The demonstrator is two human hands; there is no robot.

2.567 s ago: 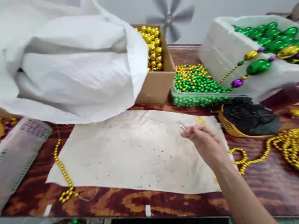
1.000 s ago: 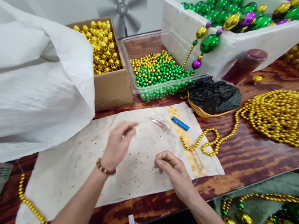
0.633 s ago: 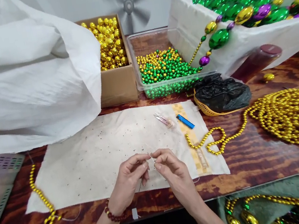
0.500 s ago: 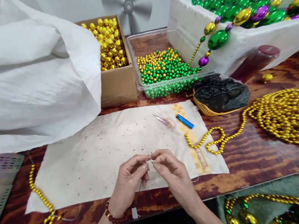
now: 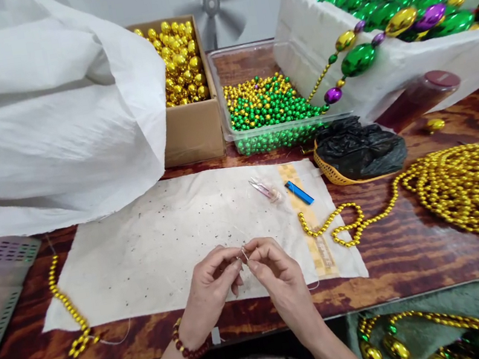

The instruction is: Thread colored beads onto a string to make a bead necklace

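Observation:
My left hand (image 5: 217, 281), with a dark red bead bracelet (image 5: 189, 344) at its wrist, pinches a thin pale thread (image 5: 244, 254). Close beside it, my right hand (image 5: 277, 268) pinches the same thread, which shows as a small crossing between the fingertips. Both hands are above the front of a white cloth (image 5: 176, 239). Beyond them on the cloth lie a pair of thread snips (image 5: 263, 189) and a slim blue object (image 5: 299, 193). A short gold bead strand (image 5: 63, 298) with loose thread rests at the cloth's left edge.
A large coil of gold beads (image 5: 475, 189) lies on the right. At the back stand a cardboard box (image 5: 194, 129), a clear tub (image 5: 287, 136) of small beads and a foam box (image 5: 423, 72). White fabric (image 5: 49, 113) bulges at left; a black bag (image 5: 361, 150) fills a yellow basket.
The view has shifted slightly. My fingertips still meet around the thread, and its crossing between them looks a little different.

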